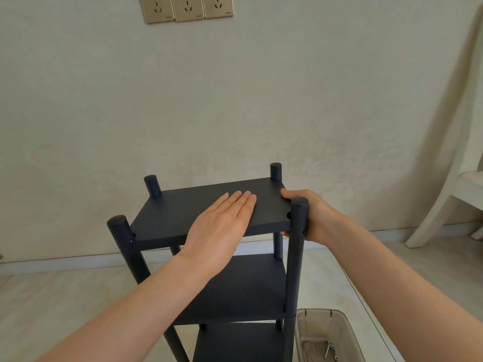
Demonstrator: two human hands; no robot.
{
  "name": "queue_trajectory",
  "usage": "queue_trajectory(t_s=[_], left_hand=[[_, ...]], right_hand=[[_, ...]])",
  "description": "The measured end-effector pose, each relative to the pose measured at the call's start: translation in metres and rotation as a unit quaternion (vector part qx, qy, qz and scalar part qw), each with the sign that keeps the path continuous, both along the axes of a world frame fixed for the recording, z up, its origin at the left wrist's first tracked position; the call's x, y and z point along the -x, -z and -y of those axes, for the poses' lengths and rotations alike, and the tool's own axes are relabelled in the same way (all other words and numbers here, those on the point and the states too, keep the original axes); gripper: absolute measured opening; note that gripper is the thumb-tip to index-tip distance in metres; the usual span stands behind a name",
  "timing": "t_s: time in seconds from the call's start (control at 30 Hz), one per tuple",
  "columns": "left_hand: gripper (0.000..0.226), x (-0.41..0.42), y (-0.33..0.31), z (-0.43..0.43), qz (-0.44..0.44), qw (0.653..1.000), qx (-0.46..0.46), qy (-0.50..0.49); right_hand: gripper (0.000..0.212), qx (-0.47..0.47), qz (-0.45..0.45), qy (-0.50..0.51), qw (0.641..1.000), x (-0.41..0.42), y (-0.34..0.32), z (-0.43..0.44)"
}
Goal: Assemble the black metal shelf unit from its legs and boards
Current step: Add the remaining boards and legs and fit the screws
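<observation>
The black shelf unit (224, 257) stands upright at lower centre of the frame, its top board (183, 218) seated between four legs whose ends rise above it. The left hand (219, 228) lies flat on that board with fingers straight, while the right hand (311, 215) grips the board's right edge, thumb on top, behind the near right leg (296, 257). A clear bin (313, 317) with screws (330, 347) sits at lower right; wall sockets (187, 7) are at the top.

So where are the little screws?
In the head view, the screws lie bottom right, inside the clear bin beside the shelf's near right leg.
</observation>
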State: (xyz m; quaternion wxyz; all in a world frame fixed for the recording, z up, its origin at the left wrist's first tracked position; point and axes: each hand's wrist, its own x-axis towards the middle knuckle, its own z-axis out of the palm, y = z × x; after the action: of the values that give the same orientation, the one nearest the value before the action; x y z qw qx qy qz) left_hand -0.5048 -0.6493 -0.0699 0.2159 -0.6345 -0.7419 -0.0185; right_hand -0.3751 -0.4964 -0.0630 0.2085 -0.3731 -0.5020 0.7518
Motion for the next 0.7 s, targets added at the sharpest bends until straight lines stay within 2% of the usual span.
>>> queue_trajectory(t_s=[0.3,0.4,0.47,0.53,0.6,0.7], left_hand=[[0.091,-0.003,0.002,0.002,0.003,1.0,0.012,-0.021],[0.078,-0.002,-0.002,0.013,0.002,1.0,0.01,-0.021],[0.069,0.001,-0.006,0.027,0.008,0.999,-0.028,-0.017],[0.071,0.004,-0.006,0.046,0.018,0.994,-0.106,-0.031],[0.067,0.017,-0.005,0.064,0.024,0.979,-0.19,-0.068],[0.056,0.043,-0.004,0.087,0.05,0.954,-0.262,-0.134]], right_hand=[[0.021,0.001,-0.028,-0.007,1.0,0.0,0.007,-0.004],[0.021,0.002,-0.042,-0.006,0.999,-0.002,0.012,-0.006],[0.021,0.004,-0.05,-0.006,0.999,-0.003,0.013,-0.006],[0.021,0.005,-0.055,-0.004,0.998,-0.004,0.015,-0.005],[0.021,0.004,-0.059,0.0,0.998,-0.005,0.016,-0.004],[0.022,0.002,-0.063,0.011,0.998,-0.006,0.017,-0.002]])
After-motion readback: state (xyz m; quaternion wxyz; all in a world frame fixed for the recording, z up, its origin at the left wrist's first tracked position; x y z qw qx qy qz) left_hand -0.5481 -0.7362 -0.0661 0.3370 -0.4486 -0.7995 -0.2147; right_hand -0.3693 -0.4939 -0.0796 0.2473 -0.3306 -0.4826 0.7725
